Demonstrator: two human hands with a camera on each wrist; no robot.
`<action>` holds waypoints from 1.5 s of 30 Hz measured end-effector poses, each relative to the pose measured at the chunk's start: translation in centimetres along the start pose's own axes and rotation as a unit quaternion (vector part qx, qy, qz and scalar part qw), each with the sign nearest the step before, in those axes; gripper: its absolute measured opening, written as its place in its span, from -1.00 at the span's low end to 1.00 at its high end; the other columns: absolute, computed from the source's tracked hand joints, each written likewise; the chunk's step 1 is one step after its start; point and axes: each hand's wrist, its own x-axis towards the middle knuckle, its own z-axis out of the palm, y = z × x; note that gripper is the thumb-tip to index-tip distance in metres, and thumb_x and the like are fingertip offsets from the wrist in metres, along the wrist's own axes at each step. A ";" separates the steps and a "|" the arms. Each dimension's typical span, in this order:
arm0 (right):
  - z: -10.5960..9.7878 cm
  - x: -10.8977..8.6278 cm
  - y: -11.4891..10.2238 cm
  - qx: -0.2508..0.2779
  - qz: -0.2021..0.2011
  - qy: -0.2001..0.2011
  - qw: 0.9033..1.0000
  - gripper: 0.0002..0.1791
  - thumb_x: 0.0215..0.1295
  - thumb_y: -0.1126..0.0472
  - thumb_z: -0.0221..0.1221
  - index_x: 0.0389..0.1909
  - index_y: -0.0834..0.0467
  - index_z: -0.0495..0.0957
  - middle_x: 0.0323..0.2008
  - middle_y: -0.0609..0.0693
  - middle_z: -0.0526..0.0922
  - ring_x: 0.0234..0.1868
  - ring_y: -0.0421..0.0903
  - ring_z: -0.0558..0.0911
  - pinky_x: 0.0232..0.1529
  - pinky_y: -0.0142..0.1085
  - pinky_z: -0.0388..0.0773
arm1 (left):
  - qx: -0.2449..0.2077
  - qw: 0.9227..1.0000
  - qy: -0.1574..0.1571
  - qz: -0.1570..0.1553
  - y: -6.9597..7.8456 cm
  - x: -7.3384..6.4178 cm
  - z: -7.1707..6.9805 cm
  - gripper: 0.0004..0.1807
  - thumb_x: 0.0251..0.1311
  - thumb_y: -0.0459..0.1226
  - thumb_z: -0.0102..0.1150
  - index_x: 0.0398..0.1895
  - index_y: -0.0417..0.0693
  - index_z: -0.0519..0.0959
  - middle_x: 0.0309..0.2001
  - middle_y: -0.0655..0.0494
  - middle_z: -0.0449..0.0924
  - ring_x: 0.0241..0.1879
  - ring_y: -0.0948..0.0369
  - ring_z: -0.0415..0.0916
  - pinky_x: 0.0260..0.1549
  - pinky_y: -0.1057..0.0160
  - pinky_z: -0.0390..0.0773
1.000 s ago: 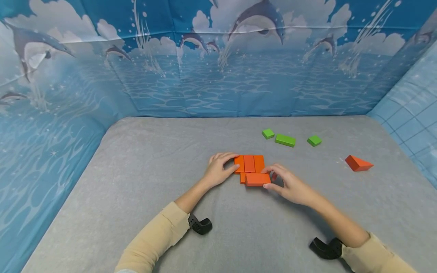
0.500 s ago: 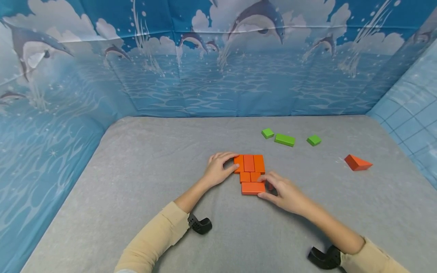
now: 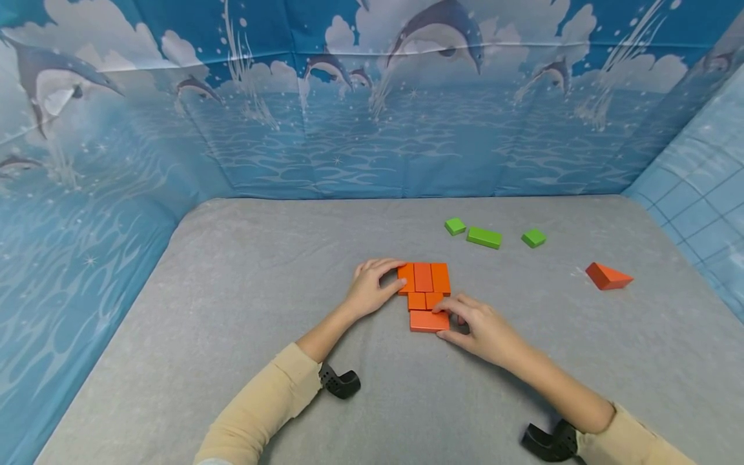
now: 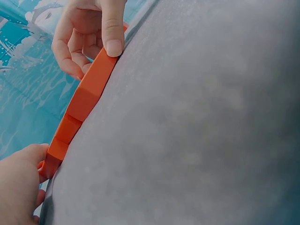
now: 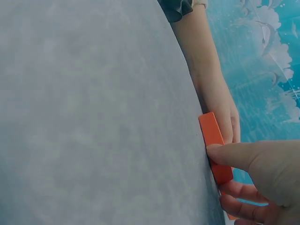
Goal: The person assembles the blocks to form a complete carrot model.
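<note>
In the head view, three upright orange blocks (image 3: 423, 278) lie side by side on the grey surface. Two smaller orange blocks (image 3: 416, 301) sit directly in front of them. A long orange block (image 3: 425, 321) lies crosswise at the front. My left hand (image 3: 372, 288) holds the leftmost upright block, its thumb (image 4: 113, 43) pressed on the side in the left wrist view. My right hand (image 3: 485, 329) pinches the right end of the long block; the right wrist view shows that thumb (image 5: 229, 154) across the long block's side.
Several loose blocks lie farther off: a small green block (image 3: 455, 226), a long green block (image 3: 484, 237), another small green block (image 3: 533, 237) and an orange triangular block (image 3: 608, 276). A blue dolphin curtain (image 3: 349, 142) hangs behind and left of the grey cloth (image 3: 279, 258).
My right hand has brought the long block from over the small blocks toward me, down to their front edge, uncovering them. My left hand has stayed in place.
</note>
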 end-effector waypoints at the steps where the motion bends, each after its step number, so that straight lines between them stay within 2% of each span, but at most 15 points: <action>1: 0.0 0.0 0.0 -0.002 0.001 0.002 1.000 -0.62 -0.05 0.20 0.38 -0.14 0.09 0.54 -0.25 -0.07 0.54 -0.45 -0.28 0.43 -0.45 -0.40 0.43 | 0.001 1.000 0.000 0.000 0.0 0.0 0.0 -0.58 0.21 -0.07 0.09 0.14 0.05 0.48 0.17 0.10 0.43 0.19 0.11 0.25 0.22 -0.03 0.00; 22: 0.4 0.3 -0.5 -0.022 0.030 0.025 0.999 -0.64 -0.10 0.19 0.40 -0.22 0.08 0.57 -0.32 -0.07 0.56 -0.52 -0.29 0.42 -0.52 -0.42 0.41 | 0.001 1.000 0.001 -0.003 0.1 0.0 -0.2 -0.58 0.20 -0.08 0.11 0.12 0.05 0.49 0.16 0.11 0.44 0.18 0.11 0.26 0.22 -0.01 -0.01; 38: 0.6 0.3 -0.4 -0.018 0.016 0.041 0.999 -0.63 -0.13 0.22 0.41 -0.23 0.10 0.57 -0.32 -0.06 0.56 -0.52 -0.28 0.43 -0.53 -0.43 0.41 | -0.002 1.000 -0.004 -0.004 0.1 0.0 -0.2 -0.58 0.21 -0.07 0.10 0.13 0.06 0.48 0.17 0.11 0.43 0.19 0.10 0.25 0.23 -0.01 -0.01; 42: -0.5 0.5 -0.1 0.011 0.028 0.035 0.999 -0.61 -0.11 0.22 0.40 -0.19 0.12 0.55 -0.33 -0.03 0.55 -0.49 -0.22 0.43 -0.51 -0.39 0.41 | -0.002 1.000 -0.002 -0.001 0.0 0.0 -0.2 -0.58 0.21 -0.07 0.10 0.13 0.06 0.48 0.17 0.11 0.43 0.19 0.11 0.25 0.22 -0.01 -0.01; 45: -2.3 0.6 0.5 0.013 0.058 0.047 0.997 -0.58 -0.08 0.24 0.39 -0.13 0.16 0.54 -0.32 0.03 0.56 -0.45 -0.14 0.47 -0.48 -0.29 0.43 | -0.001 1.000 -0.002 0.000 0.0 0.0 -0.2 -0.58 0.21 -0.06 0.10 0.13 0.06 0.48 0.17 0.12 0.43 0.19 0.11 0.25 0.22 -0.01 -0.01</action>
